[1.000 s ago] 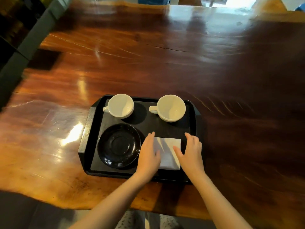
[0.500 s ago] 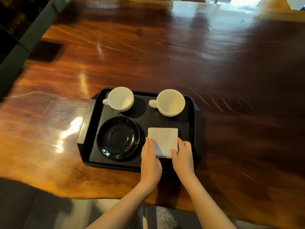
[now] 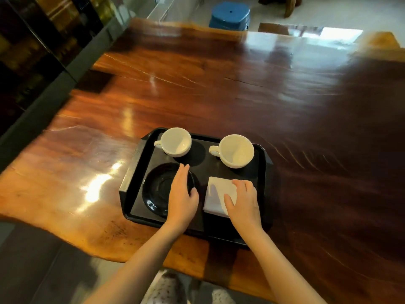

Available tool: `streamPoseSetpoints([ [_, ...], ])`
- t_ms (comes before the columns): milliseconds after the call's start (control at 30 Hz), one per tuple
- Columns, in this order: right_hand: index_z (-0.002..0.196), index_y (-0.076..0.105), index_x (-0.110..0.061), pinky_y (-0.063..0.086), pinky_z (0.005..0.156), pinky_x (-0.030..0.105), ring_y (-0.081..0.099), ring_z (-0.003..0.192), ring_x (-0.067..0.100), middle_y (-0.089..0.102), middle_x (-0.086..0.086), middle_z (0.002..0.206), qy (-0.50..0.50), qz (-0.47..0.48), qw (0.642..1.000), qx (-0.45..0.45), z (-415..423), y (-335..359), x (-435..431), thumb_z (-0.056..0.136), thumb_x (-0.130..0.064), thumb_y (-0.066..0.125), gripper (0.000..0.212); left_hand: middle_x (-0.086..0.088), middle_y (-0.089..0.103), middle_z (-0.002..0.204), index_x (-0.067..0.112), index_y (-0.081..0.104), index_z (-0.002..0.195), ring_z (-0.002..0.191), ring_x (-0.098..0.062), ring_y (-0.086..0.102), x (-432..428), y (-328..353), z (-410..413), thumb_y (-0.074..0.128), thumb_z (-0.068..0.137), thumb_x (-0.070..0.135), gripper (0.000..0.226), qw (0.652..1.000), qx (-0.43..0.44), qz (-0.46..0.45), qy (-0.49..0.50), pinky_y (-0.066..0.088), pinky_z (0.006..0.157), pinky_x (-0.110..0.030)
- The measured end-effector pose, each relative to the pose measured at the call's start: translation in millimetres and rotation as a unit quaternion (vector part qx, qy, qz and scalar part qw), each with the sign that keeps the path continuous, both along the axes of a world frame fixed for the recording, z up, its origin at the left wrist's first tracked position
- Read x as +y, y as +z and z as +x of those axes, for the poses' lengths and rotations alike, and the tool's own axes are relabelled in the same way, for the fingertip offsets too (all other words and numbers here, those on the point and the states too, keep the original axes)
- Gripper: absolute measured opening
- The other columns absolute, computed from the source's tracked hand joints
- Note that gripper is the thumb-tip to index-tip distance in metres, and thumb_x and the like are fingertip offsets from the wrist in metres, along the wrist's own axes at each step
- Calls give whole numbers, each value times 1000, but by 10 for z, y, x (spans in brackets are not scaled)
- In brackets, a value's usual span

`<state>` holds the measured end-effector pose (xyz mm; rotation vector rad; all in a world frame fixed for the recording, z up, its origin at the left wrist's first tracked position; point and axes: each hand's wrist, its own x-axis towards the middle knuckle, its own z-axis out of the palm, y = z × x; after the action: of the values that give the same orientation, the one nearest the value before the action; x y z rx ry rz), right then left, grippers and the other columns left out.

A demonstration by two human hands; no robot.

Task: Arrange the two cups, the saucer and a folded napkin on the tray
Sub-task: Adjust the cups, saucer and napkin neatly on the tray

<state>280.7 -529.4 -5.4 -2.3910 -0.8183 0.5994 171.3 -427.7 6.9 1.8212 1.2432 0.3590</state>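
A black tray lies near the front edge of a wooden table. Two white cups stand along its far side: the left cup and the right cup, handles pointing left. A black saucer sits at the tray's near left. A folded white napkin lies at the near right. My left hand rests flat over the saucer's right edge, fingers together. My right hand lies on the napkin's right half, fingers spread, thumb pressing the near edge.
The glossy wooden table stretches far beyond the tray. A dark cabinet runs along the left side. A blue stool stands past the far end of the table.
My left hand has left the napkin and moved left onto the saucer. My right hand has slid forward onto the napkin. The head camera has tilted up, showing more of the room.
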Motion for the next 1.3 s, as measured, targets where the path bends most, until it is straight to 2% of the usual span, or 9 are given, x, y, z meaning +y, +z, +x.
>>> streamPoseSetpoints([
  [167, 141, 32, -17, 40, 108, 38, 41, 131, 19, 37, 2, 144, 117, 41, 987, 104, -12, 76, 725, 88, -31, 59, 61, -1, 28, 155, 18, 26, 148, 142, -19, 30, 788, 191, -176, 47, 93, 6, 60, 992, -27, -31, 116, 31, 114, -38],
  [300, 147, 19, -14, 36, 110, 44, 34, 138, 26, 29, 8, 152, 117, 7, 982, 148, 22, -61, 1321, 83, -29, 67, 81, -5, 36, 151, 18, 23, 149, 89, -4, 56, 1273, 63, -152, 45, 93, 5, 62, 988, -15, -114, 102, 42, 68, -23],
  [367, 146, 20, -15, 37, 109, 45, 34, 137, 28, 31, 9, 150, 89, 9, 984, 156, 11, -158, 1534, 79, -26, 71, 85, -5, 37, 150, 18, 23, 149, 77, 2, 52, 1443, -60, -127, 46, 92, 6, 63, 989, 17, -130, 73, 43, 66, -22],
  [500, 147, 17, -14, 30, 112, 39, 29, 140, 24, 28, 6, 152, 7, 50, 981, 189, -76, -290, 1729, 78, -19, 73, 89, -7, 43, 148, 15, 26, 148, 131, -19, 47, 1640, -243, -94, 51, 89, 3, 65, 987, 14, -159, 33, 43, 103, -34],
  [633, 139, 33, -18, 38, 106, 35, 42, 129, 19, 45, 3, 139, -26, 106, 977, 185, -134, -365, 1784, 75, -18, 75, 76, -6, 49, 142, 14, 30, 146, 130, -17, 49, 1759, -360, -76, 54, 87, 1, 66, 982, -20, -184, 36, 43, 104, -33],
  [867, 145, 24, -20, 38, 109, 45, 40, 133, 21, 40, 4, 146, -64, 64, 979, 184, -91, -368, 1760, 77, -28, 72, 84, -6, 41, 148, 18, 19, 150, 135, -21, 42, 1846, -369, -63, 55, 88, 3, 73, 980, -50, -191, -22, 39, 110, -38],
  [1100, 125, 55, -9, 43, 90, 29, 55, 115, 23, 60, 9, 124, -122, -73, 986, 87, -420, -269, 1127, 98, -22, 41, 34, -8, 52, 139, 12, 36, 143, 128, -25, 50, 1646, -339, -709, 50, 94, 16, 51, 967, 161, -51, -189, 43, 103, -37],
  [1200, 110, 63, -9, 46, 80, 30, 61, 98, 22, 67, 9, 111, -121, -93, 983, 99, -533, -296, 1031, 98, -21, 40, 28, -9, 51, 141, 11, 39, 141, 130, -26, 47, 1579, -420, -815, 46, 94, 10, 48, 961, 181, -49, -205, 42, 106, -39],
  [1300, 119, 60, -10, 46, 82, 27, 61, 104, 21, 66, 8, 115, -134, -94, 980, 111, -591, -336, 1034, 97, -19, 45, 29, -10, 55, 137, 11, 45, 137, 128, -28, 50, 1573, -453, -814, 45, 89, 0, 49, 963, 174, -49, -201, 43, 106, -41],
])
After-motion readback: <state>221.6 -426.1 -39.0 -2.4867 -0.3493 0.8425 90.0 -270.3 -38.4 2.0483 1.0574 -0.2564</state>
